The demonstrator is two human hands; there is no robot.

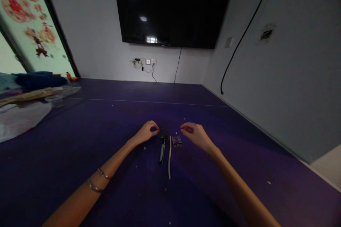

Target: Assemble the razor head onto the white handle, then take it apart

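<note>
My left hand [147,131] is closed in a pinch at the fingertips, on a thin dark piece [162,129] too small to identify. My right hand [196,135] hovers to the right with nothing visible in it, thumb and index finger curled toward each other, their tips slightly apart. Between and below the hands lies a tool with a grey-and-black handle [162,153] and a dark head; its kind is unclear. Beside it runs a slim whitish strip [169,159], slightly bent. A small dark patterned square [177,141] rests nearest to my right hand.
Small pale scraps dot the purple surface [106,170]. At the left lie a white plastic bag [23,118] and blue cloth [39,79]. Against the back wall are a large television [173,10] and sockets [148,62] with cords. A black cable [239,42] hangs on the right wall.
</note>
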